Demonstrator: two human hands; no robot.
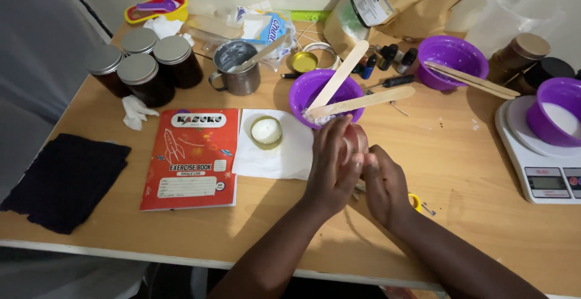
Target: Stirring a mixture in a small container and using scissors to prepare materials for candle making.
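At far left we see a dark cloth, then a red exercise book and a candle tin on white paper. Centre frame, our left hand wraps a small clear glass jar, our right hand pressing its side. Behind sits a purple bowl; far right, a scale.

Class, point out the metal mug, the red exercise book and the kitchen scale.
metal mug [237, 75], head view, on its side wall.
red exercise book [190, 157], head view, middle of its cover.
kitchen scale [548, 181], head view, front panel.
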